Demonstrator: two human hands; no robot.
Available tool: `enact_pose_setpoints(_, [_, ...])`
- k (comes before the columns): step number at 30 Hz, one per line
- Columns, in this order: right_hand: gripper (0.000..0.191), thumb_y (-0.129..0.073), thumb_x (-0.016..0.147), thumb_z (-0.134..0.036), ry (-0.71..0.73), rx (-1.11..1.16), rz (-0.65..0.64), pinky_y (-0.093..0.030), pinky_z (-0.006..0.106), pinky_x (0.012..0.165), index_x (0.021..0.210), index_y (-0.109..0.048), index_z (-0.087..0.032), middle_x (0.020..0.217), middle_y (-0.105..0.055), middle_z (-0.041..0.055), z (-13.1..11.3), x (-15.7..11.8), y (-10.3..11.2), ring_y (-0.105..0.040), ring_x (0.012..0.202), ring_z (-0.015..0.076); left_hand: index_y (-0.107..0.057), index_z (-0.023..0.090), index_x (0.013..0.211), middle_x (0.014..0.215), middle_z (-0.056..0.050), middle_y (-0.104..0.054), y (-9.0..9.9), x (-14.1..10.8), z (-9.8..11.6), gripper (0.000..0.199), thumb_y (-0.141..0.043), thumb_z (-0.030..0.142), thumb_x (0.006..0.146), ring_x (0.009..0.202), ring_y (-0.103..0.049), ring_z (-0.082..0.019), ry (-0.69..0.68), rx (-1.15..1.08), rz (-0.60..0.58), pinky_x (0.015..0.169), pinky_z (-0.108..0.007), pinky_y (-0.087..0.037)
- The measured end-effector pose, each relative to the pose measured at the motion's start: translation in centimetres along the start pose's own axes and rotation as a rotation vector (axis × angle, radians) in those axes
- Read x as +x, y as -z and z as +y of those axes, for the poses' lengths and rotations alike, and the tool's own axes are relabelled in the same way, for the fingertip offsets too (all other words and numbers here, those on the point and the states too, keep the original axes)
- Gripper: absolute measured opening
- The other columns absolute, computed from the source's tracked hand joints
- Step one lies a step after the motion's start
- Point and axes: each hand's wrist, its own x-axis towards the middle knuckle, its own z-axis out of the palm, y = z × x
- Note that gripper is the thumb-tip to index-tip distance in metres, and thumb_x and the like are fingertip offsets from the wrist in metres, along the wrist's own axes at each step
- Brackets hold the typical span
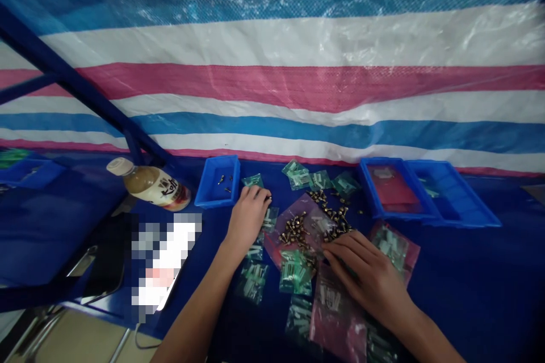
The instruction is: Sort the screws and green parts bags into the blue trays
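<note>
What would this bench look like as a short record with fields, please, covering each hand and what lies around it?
Left hand: fingers curled, beside a small clear bag with green print
Right hand: spread above a pink plastic bag
Between the hands: loose brass fittings
Beyond the hands: blue plastic tray holding a few small metal parts
Left of the tray: plastic bottle

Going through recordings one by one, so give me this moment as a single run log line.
left hand: beside green packets | right hand: over pink bag, near brass screws | blue tray: few screws
</note>
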Motion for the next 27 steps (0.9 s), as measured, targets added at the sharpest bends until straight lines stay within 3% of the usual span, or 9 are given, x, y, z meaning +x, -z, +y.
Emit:
enact_pose_setpoints(7, [0.024,-0.061,0.088,-0.006,0.010,-0.010,0.022,-0.049,0.037,0.080,0.110,-0.062,-0.015,0.096,-0.065,0.0076,0.3,-0.2,0.3,-0.055,0.090,0.0194,-0.060,0.020,0.098,0.094,-0.003,-0.066,0.1,-0.5,0.3,0.008,-0.056,0.016,0.092,0.096,-0.057,-0.021,0.000,-0.134,0.073,0.084,-0.033,-0.050])
enact_pose_setpoints(11, [0.023,-0.060,0.089,-0.008,-0.006,-0.021,0.000,-0.050,0.036,0.079,0.110,-0.062,-0.016,0.096,-0.065,0.0072,0.3,-0.1,0.3,-0.055,0.090,0.0195,-0.061,0.021,0.116,0.093,-0.003,-0.066,0.7,-0.9,2.2,0.023,-0.057,0.020,0.093,0.089,-0.059,-0.018,-0.006,-0.379,0.137,0.083,-0.031,-0.049])
enact_pose_setpoints(13, [0.022,-0.059,0.090,-0.009,-0.013,-0.028,-0.006,-0.050,0.036,0.078,0.111,-0.062,-0.016,0.096,-0.065,0.0071,0.3,-0.1,0.3,-0.055,0.089,0.0195,-0.063,0.024,0.119,0.096,-0.004,-0.067,1.0,-1.1,3.5,0.026,-0.055,0.020,0.094,0.091,-0.061,-0.018,-0.027,-0.507,0.105,0.084,-0.031,-0.049])
enact_pose_setpoints(15, [0.021,-0.058,0.091,-0.010,-0.025,-0.040,0.002,-0.050,0.036,0.077,0.111,-0.061,-0.016,0.095,-0.065,0.0071,0.4,-0.1,0.2,-0.056,0.089,0.0196,-0.069,0.025,0.109,0.096,-0.003,-0.069,1.2,-1.4,4.8,0.020,-0.057,0.020,0.094,0.087,-0.063,-0.016,-0.009,-0.642,0.037,0.079,-0.027,-0.049])
enact_pose_setpoints(20, [0.024,-0.057,0.093,-0.013,-0.044,-0.079,0.011,-0.050,0.035,0.077,0.117,-0.057,-0.015,0.097,-0.065,0.0078,0.5,0.1,0.2,-0.056,0.090,0.0200,-0.071,0.021,0.090,0.073,0.002,-0.069,0.9,-2.2,6.8,0.011,-0.075,0.022,0.080,0.059,-0.059,-0.010,0.134,-0.881,-0.106,0.058,-0.020,-0.047])
enact_pose_setpoints(27, [0.019,-0.053,0.095,-0.014,-0.026,-0.079,-0.018,-0.050,0.035,0.076,0.113,-0.058,-0.015,0.098,-0.066,0.0083,0.0,0.5,0.2,-0.058,0.090,0.0206,-0.071,0.021,0.092,0.084,0.002,-0.074,0.6,-2.8,7.3,0.015,-0.077,0.021,0.079,0.075,-0.069,-0.012,0.037,-0.909,-0.157,0.070,-0.020,-0.051])
